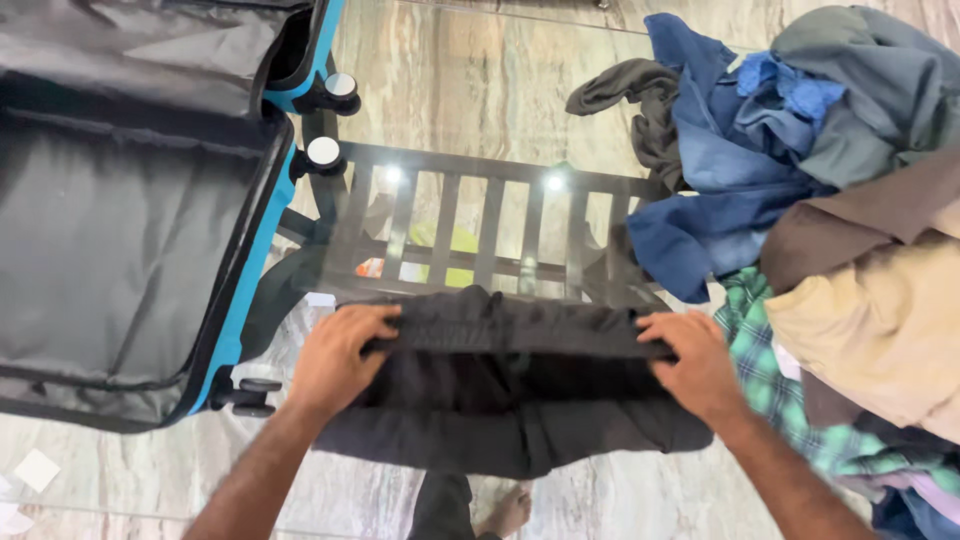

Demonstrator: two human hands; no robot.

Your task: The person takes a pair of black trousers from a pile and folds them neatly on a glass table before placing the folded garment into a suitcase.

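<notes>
A dark charcoal garment, trouser-like and folded over into a wide band, lies flat across the near edge of the glass-topped bench, its far fold bunched.

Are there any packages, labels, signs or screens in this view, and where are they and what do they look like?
No labels, signs or screens show.
Open grey-lined suitcase with blue trim: the only container, at left on the glass-topped table.
Both hands, left hand and right hand, grip a folded black garment; piled clothes lie at right.
</notes>
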